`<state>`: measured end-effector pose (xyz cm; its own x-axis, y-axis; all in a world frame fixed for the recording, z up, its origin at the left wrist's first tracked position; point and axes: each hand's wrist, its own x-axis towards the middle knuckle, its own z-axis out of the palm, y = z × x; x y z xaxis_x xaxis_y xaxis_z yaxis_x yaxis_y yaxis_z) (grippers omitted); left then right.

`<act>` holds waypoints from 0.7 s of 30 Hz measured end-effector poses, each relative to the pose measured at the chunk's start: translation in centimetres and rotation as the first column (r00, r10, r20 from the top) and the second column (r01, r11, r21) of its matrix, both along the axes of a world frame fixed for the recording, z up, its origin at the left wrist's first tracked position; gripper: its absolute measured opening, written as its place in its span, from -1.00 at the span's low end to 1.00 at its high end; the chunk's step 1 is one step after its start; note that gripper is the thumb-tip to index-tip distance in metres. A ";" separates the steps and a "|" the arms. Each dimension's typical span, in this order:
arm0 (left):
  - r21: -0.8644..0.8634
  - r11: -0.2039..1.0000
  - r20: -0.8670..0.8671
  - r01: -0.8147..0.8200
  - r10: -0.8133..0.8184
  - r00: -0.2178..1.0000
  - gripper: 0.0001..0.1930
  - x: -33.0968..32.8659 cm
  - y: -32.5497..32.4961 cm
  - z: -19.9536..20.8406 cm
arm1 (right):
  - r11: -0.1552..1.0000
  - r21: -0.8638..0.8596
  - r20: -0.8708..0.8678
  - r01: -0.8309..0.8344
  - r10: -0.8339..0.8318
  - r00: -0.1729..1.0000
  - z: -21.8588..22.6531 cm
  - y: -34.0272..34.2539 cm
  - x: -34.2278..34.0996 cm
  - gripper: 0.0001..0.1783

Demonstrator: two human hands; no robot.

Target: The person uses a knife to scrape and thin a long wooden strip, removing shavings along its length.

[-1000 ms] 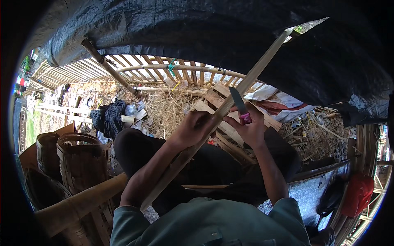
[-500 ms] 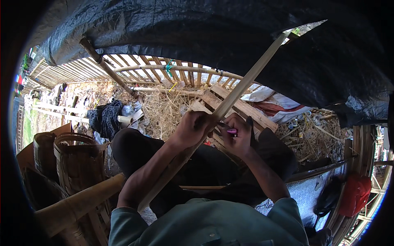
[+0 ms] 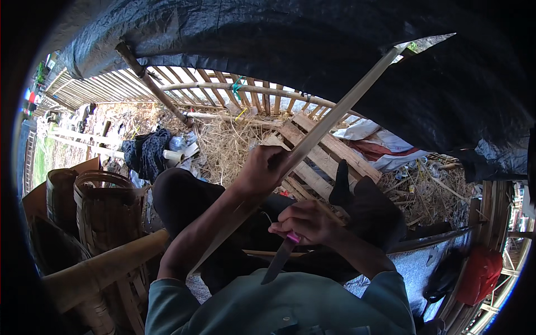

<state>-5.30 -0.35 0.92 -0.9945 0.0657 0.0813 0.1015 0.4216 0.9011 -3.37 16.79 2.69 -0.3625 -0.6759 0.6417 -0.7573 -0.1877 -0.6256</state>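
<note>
My left hand (image 3: 260, 172) is closed round a long pale bamboo strip (image 3: 339, 113). The strip slants from under my left forearm up to the far right, its far end near a gap in the dark sheet. In my right hand (image 3: 304, 222), closer to my body and apart from the strip, is a knife (image 3: 276, 264) with a pink-purple band where blade meets grip. Its blade points down toward my shirt. Most of the grip is hidden by my fingers. A thin curled shaving (image 3: 267, 217) shows beside the right fingers.
Woven bamboo baskets (image 3: 106, 215) and a thick bamboo pole (image 3: 106, 268) stand at my left. Wooden slats (image 3: 324, 151) and straw (image 3: 223, 145) lie ahead. A black plastic sheet (image 3: 279, 44) hangs overhead. A dark pointed shape (image 3: 340, 187) beyond my right hand is unclear. At right is a red bag (image 3: 481, 271).
My right hand has come off the strip and moved down toward my body, with the knife blade now showing. My left hand stays on the bamboo strip, nearly still.
</note>
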 end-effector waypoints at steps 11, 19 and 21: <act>-0.002 1.000 0.035 -0.012 0.012 0.999 -0.82 -0.1 -0.7 0.0 | 0.467 0.251 0.120 0.848 -0.884 0.451 2.2 6.6 -9.2 -0.62; 0.016 1.000 0.048 -0.006 0.005 0.999 -0.81 0.0 -0.5 -0.2 | 0.737 0.412 0.212 0.537 -0.650 0.730 -1.3 3.0 -7.1 -0.76; -0.037 0.999 0.026 -0.019 0.020 0.999 -0.80 0.1 -0.4 0.4 | 0.753 0.410 0.245 0.515 -0.635 0.733 -1.6 2.6 -7.0 -0.75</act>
